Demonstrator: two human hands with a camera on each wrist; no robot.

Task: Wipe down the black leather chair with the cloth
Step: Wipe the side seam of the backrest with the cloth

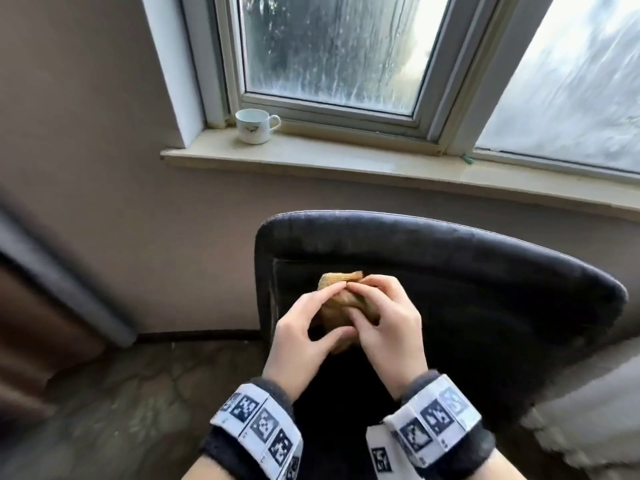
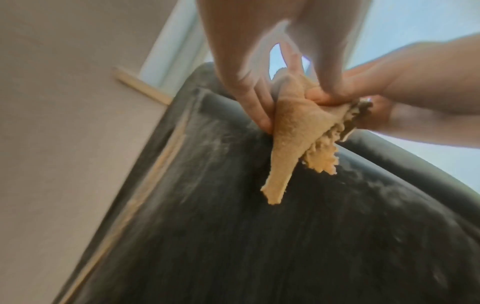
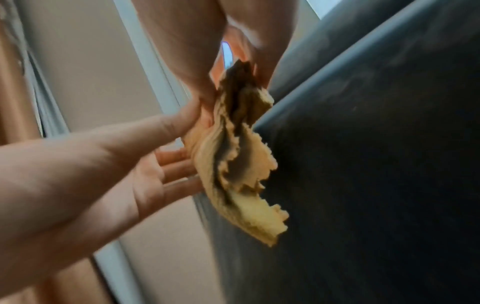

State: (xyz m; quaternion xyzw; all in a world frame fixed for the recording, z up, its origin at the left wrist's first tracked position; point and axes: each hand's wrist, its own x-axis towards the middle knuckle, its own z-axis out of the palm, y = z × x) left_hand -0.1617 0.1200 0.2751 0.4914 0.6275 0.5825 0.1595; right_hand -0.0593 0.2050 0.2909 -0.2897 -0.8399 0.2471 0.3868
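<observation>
Nearest the camera, both hands meet in front of the chest, and between their fingertips hangs the cloth (image 1: 341,299), a small tan rag bunched into folds. The left hand (image 1: 304,336) pinches one edge with thumb and forefinger, its other fingers spread loosely behind the fabric; the right hand (image 1: 388,327) grips the top of the bundle, fingers curled round it. In the right wrist view the inner folds are darkly soiled (so it looks as if some wiping has been done, though that is only a reading of the stains), and the frayed lower edge dangles free below the fingers. The cloth is off the leather; it hangs just in front of the chair (image 1: 450,271) without clearly touching it. I judge this to be a pause to refold for a cleaner face, not a wiping stroke. Just beyond the fingertips the backrest panel shows pale, dusty streaks in the left wrist view, and the rolled top edge above looks grey with dust, so most of the chair seems left to do. The seat is hidden below the wrists. Farther off, past the backrest, a cup (image 1: 256,126) stands on the sill (image 1: 346,161) under the window (image 1: 332,50).
</observation>
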